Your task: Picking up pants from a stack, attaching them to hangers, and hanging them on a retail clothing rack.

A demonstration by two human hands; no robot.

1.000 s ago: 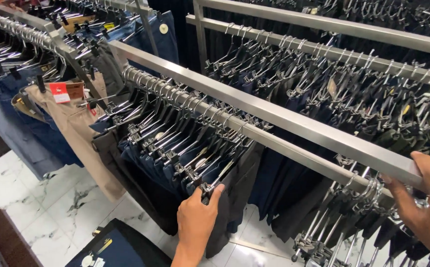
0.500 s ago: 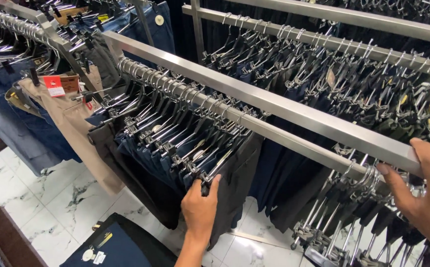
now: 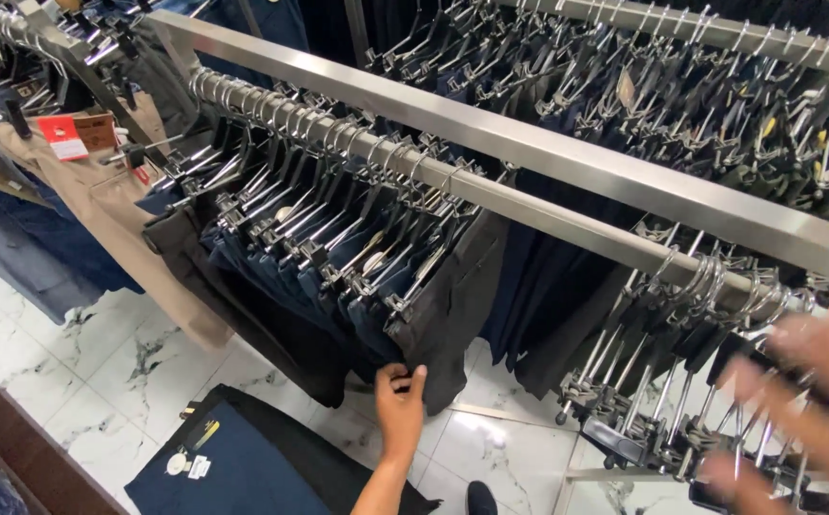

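The left hand (image 3: 401, 402) reaches up from below and pinches the lower edge of the dark trousers (image 3: 448, 305) that hang last in a packed row, thumb and fingers pressed together on the cloth. These trousers hang from a clip hanger on the lower rail (image 3: 529, 205), at the right end of a run of navy trousers (image 3: 324, 277) whose metal hangers (image 3: 338, 191) crowd the rail close together. Right of them the rail runs bare for a stretch, then carries a second bunch of hangers (image 3: 691, 286) with more dark garments below. The right hand (image 3: 805, 401) is at the right edge of the view, blurred, its fingers spread in front of that second bunch; whether it touches a hanger cannot be told. A broad flat steel bar (image 3: 567, 157) runs above the rail, and behind it a further rail (image 3: 719, 29) holds another dense row of dark clothes. At the far left hang beige trousers (image 3: 119, 205) with a red tag (image 3: 61, 138), beside blue jeans (image 3: 23, 238). The floor (image 3: 71, 353) is white marble tile. A folded navy garment (image 3: 243, 458) with tags lies low in front, just left of the left arm.
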